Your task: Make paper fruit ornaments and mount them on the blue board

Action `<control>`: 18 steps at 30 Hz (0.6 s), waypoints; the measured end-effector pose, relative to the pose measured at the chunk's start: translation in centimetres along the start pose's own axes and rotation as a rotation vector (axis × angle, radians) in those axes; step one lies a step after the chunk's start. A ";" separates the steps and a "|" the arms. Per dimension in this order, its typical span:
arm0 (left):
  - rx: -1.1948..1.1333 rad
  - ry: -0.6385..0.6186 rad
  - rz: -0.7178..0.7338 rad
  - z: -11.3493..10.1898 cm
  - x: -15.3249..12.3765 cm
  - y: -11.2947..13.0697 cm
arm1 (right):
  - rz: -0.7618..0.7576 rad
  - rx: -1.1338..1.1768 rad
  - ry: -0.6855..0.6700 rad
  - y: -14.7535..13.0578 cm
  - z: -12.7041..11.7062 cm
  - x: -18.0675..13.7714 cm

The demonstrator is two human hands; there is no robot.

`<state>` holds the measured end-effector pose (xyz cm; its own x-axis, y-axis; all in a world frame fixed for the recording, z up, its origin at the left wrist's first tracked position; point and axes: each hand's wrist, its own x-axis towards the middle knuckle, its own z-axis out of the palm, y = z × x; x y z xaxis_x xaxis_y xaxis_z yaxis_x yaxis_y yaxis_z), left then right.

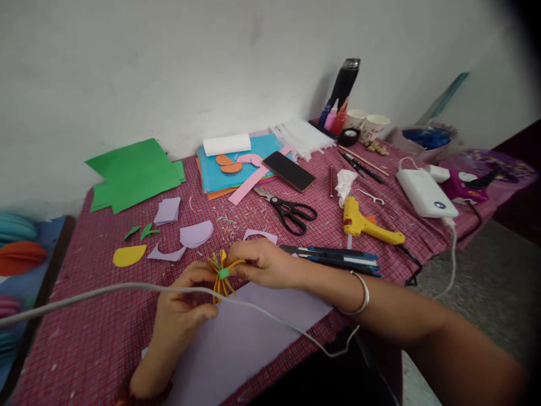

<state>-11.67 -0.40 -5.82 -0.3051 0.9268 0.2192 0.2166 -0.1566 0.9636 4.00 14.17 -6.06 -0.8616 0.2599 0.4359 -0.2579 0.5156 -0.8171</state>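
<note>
Over the lilac paper sheet (253, 327), a yellow paper flower (223, 285) with a green piece at its centre is held between both hands. My left hand (180, 307) supports its left side, fingers behind and thumb at the lower edge. My right hand (266, 263) pinches a yellow strip on its right side between thumb and fingers. Close by lie lilac paper petals (196, 233), a lilac offcut (167, 255), a yellow paper piece (129, 256) and small green paper leaves (149, 230). A thin white cable (139, 287) runs across the view in front of my left wrist.
Black scissors (291, 214), a phone (289, 170), a yellow glue gun (372, 227) and blue-black cutters (338, 257) lie beyond my right hand. Green sheets (135, 176) are at the back left. A white power bank (428, 192), paper cups (375, 125) and a black bottle (344, 84) stand right.
</note>
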 end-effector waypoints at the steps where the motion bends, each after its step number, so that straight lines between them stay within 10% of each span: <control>1: -0.002 -0.004 0.006 0.1 0.0 0.1 | 0.004 0.006 0.000 0.0 0.0 0.0; 18: 0.108 0.243 -0.068 0.9 -0.7 0.1 | 0.191 0.202 -0.036 -0.4 -0.2 0.2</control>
<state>-10.57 -0.71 -5.99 -0.5328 0.8229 0.1972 0.2814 -0.0474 0.9584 4.04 14.12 -5.57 -0.9170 0.3059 0.2560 -0.1680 0.2859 -0.9434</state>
